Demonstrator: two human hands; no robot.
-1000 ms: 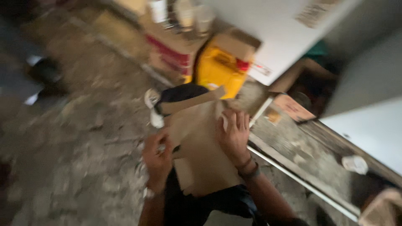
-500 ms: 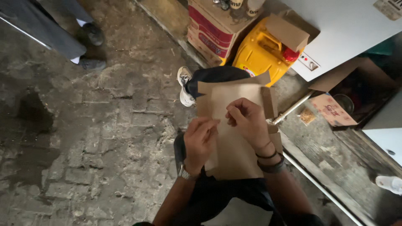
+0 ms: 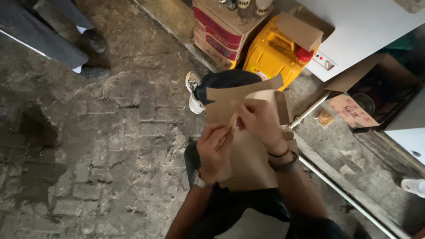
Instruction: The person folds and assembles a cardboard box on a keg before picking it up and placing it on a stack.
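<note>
A flat brown cardboard sheet with folded flaps point(image 3: 248, 155) rests on my lap, over my dark trousers. My left hand point(image 3: 213, 150) grips its left edge, fingers curled onto the face. My right hand point(image 3: 259, 121) pinches a small strip or flap near the top middle of the sheet; dark bands circle that wrist. My white shoe point(image 3: 193, 92) pokes out past the cardboard's top edge.
A yellow plastic jerrycan point(image 3: 270, 55) stands beside a red-and-brown carton point(image 3: 217, 35) with bottles on top. A white cabinet point(image 3: 367, 26) and an open cardboard box point(image 3: 372, 97) lie to the right. Another person's legs and shoes point(image 3: 84, 53) are at top left. The floor is rough brick point(image 3: 110, 146).
The view has steadied and tilted down. Both hands have shifted on the cardboard: my right hand moved up to pinch a flap, my left slid to the left edge.
</note>
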